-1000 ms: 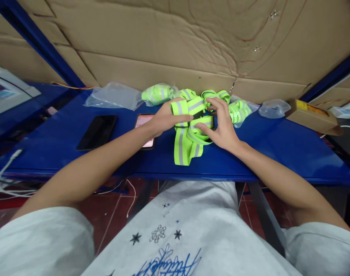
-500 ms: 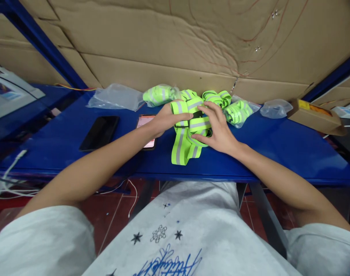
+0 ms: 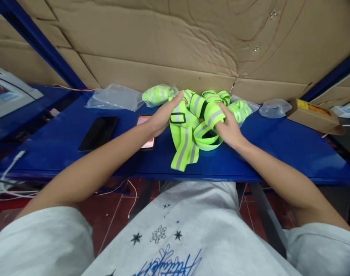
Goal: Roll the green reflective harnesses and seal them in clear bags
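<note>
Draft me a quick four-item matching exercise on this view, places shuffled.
1. Neon-green striped fabric strap
2. Smooth black dark-screened phone
3. Dark-rimmed pink-screened phone
4. Brown cardboard box

A. Partly behind the left arm
B. In left hand and right hand
C. Toward the right on the blue table
D. Left of the other phone

Pairs: 1-B, 2-D, 3-A, 4-C

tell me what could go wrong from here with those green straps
The green strapping could tangle: folds and a loose loop bunch between the left hand and the right hand. The lit phone might get nudged, as the left arm crosses in front of it in this view. The lowest folds reach close to the front edge of the blue table, so they might slip over.
</note>
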### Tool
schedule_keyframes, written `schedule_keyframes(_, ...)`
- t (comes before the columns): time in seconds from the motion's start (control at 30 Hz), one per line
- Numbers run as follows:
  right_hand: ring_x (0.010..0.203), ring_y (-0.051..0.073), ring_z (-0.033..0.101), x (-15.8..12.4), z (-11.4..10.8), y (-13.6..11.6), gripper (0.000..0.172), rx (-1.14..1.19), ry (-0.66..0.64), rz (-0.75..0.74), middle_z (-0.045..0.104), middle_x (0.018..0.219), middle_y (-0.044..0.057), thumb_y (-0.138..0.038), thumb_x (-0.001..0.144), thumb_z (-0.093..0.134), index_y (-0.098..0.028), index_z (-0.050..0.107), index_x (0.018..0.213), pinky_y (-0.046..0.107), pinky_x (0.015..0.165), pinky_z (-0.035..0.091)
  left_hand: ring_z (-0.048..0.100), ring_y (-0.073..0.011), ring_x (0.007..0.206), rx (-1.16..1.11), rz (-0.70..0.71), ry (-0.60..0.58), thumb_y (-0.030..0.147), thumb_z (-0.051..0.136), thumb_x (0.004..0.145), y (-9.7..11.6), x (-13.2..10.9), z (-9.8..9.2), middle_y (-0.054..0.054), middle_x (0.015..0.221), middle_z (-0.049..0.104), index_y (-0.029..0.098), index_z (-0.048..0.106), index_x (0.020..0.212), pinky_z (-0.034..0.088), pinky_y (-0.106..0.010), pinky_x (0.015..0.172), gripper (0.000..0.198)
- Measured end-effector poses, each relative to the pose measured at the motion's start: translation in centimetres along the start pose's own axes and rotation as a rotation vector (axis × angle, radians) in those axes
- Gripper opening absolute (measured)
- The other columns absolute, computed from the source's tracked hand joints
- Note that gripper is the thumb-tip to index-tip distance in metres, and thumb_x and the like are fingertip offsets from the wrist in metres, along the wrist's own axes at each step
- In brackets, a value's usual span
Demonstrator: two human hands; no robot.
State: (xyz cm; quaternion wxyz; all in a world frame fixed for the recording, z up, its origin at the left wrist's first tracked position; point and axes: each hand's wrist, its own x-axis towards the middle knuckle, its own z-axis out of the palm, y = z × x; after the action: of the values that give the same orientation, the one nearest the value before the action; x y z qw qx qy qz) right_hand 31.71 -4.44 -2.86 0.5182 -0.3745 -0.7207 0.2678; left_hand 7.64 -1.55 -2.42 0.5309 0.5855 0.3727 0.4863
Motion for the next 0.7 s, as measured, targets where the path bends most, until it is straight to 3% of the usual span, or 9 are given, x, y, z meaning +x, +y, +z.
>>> schedule_keyframes(0.1,0.116,0.031,0.077,1.1,-0.3,0.0,0.039,0.370,0.114,0.250,0.080,0.107,0.006,-0.060,0.087,0.072,-0.025,0.071,0.103,0.052,0.105,0.066,0.070,-0.0337,0.128,0.188,0.242,0.108,0.070,0.080,0.088,-1.4,1.1,-1.1,-0.013,0.139,0.066,0.026,0.058,0.135,0.056,-0.055,0.114,0.068)
schedule_keyframes(0.2,0.102,0.031,0.080,1.5,-0.8,-0.2,0.045,0.536,0.073,0.403,0.080,0.097,0.007,-0.064,0.083,0.076,-0.022,0.071,0.100,0.051,0.093,0.071,0.063,-0.0342,0.139,0.451,0.570,0.140,0.048,0.086,0.083,-1.5,1.0,-1.8,-0.014,0.157,0.054,0.030,0.051,0.145,0.056,-0.052,0.114,0.073)
schedule_keyframes(0.27,0.093,0.031,0.081,1.3,-0.9,-0.4,0.046,0.550,-0.009,0.453,0.079,0.090,0.006,-0.062,0.081,0.078,-0.021,0.072,0.101,0.052,0.090,0.071,0.055,-0.0348,0.150,0.592,0.744,0.056,0.037,0.081,0.086,-0.6,0.2,-1.5,-0.013,0.163,0.052,0.030,0.051,0.151,0.052,-0.051,0.120,0.072)
schedule_keyframes(0.33,0.090,0.030,0.080,1.0,-0.8,-0.5,0.047,0.508,-0.084,0.461,0.078,0.085,0.006,-0.062,0.082,0.080,-0.021,0.073,0.104,0.053,0.092,0.071,0.052,-0.0342,0.154,0.681,0.814,-0.088,0.030,0.075,0.088,0.6,-0.9,-0.9,-0.011,0.163,0.056,0.027,0.056,0.152,0.045,-0.051,0.128,0.068)
schedule_keyframes(0.4,0.094,0.030,0.080,0.9,-0.5,-0.2,0.053,0.425,-0.140,0.433,0.078,0.084,0.008,-0.069,0.091,0.072,-0.019,0.074,0.109,0.053,0.097,0.069,0.059,-0.0334,0.148,0.700,0.730,-0.197,0.028,0.072,0.088,1.3,-1.6,-0.2,-0.010,0.156,0.065,0.024,0.065,0.146,0.044,-0.048,0.128,0.058)
schedule_keyframes(0.5,0.109,0.031,0.078,1.5,-0.4,1.3,0.065,0.295,-0.140,0.343,0.080,0.101,0.014,-0.073,0.101,0.052,-0.018,0.071,0.128,0.055,0.102,0.065,0.070,-0.0306,0.127,0.581,0.489,-0.184,0.033,0.078,0.084,1.3,-1.4,-0.1,-0.009,0.140,0.073,0.023,0.072,0.134,0.055,-0.040,0.110,0.051)
schedule_keyframes(0.6,0.124,0.033,0.074,2.5,-1.2,3.3,0.062,0.183,0.046,0.226,0.073,0.136,0.018,-0.057,0.101,0.045,-0.017,0.057,0.147,0.057,0.105,0.063,0.070,-0.0269,0.113,0.400,0.367,-0.080,0.035,0.085,0.074,0.5,-0.5,-0.5,-0.009,0.135,0.072,0.025,0.071,0.125,0.058,-0.034,0.091,0.054)
schedule_keyframes(0.7,0.136,0.034,0.068,2.9,-2.8,3.8,0.059,-0.063,0.280,0.062,0.062,0.150,0.020,-0.044,0.101,0.034,-0.017,0.046,0.153,0.060,0.112,0.057,0.068,-0.0230,0.103,0.372,0.319,-0.010,0.031,0.084,0.069,0.1,-0.1,-0.9,-0.009,0.133,0.070,0.025,0.070,0.120,0.054,-0.029,0.076,0.053)
